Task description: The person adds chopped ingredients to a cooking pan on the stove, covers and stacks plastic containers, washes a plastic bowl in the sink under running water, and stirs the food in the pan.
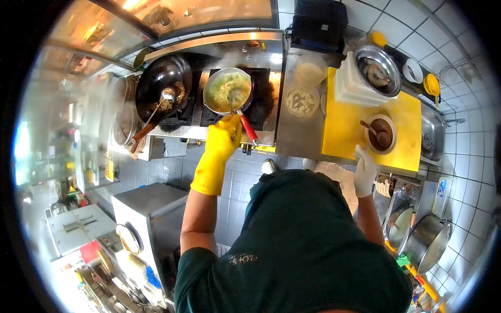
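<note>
Leftward, a wok (151, 78) holds a ladle (168, 93), its handle overhanging the rim, likely for easy reach. The gloved left hand (224, 134) is curled round a utensil (235, 97) dipped in the pan (205, 96), presumably clear of heat. The right hand (364, 171) is near the sauce bowl (394, 136), its grip unclear.

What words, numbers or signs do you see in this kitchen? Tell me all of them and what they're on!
None that I can read for sure.
Dark shirt: pale lettering, too small and blurred to read.
Black box: a tiny pale mark, too small to tell whether it's a word.
By the tiled wall: a blue patch, maybe a label, too blurred to read.
</note>
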Demonstrator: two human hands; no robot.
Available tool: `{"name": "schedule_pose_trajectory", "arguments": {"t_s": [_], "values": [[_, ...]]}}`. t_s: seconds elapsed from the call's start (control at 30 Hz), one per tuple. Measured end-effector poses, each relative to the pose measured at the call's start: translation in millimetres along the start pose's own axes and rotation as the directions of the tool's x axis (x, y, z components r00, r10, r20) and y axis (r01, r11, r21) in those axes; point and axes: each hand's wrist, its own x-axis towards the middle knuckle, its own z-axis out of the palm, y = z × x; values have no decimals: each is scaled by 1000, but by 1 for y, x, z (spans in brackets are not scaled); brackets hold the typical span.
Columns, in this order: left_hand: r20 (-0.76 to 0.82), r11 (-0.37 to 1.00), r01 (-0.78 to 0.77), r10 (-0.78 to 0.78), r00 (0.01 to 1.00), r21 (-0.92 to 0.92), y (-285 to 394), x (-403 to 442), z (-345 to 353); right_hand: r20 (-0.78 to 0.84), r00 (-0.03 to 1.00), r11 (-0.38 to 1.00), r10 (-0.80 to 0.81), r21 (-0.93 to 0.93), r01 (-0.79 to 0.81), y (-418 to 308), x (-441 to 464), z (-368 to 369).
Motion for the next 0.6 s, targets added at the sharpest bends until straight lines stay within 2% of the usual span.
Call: {"name": "schedule_pose_trajectory", "arguments": {"t_s": [0.03, 0.13, 0.17, 0.3, 0.4, 0.43, 0.53, 0.57, 0.6], "values": [[-57, 1000, 10, -9, 998, 15, -9, 0, 3, 2, 1000, 1000, -1, 10, 1, -2, 0, 1], [10, 989, 56, -58, 998, 137, -21, -11, 11, 9, 1000, 1000, -2, -1, 2, 2, 0, 0], [146, 968, 129, -162, 976, 216, -6, -9, 0, 6, 1000, 1000, -9, -15, 9, 3, 0, 0], [37, 998, 57, -57, 998, 4, 7, -3, -19, 14, 999, 997, -32, -68, 32, 5, -1, -1], [-74, 1000, -3, 4, 997, 18, -10, 11, -8, 27, 998, 998, -54, -35, 55, 2, 1, 2], [-89, 996, -50, 57, 994, 72, -30, 10, 4, 29, 998, 998, -64, -13, 65, 1, 3, 3], [29, 985, -55, 51, 998, 165, -62, -6, 21, 55, 997, 997, -63, 44, 60, -2, 7, 10], [102, 979, 21, -42, 994, 201, -59, -14, 23, 66, 996, 996, -61, 67, 57, -5, 11, 13], [119, 975, 26, -54, 991, 223, -56, -23, 24, 75, 996, 995, -56, 90, 49, -7, 14, 18]]}}
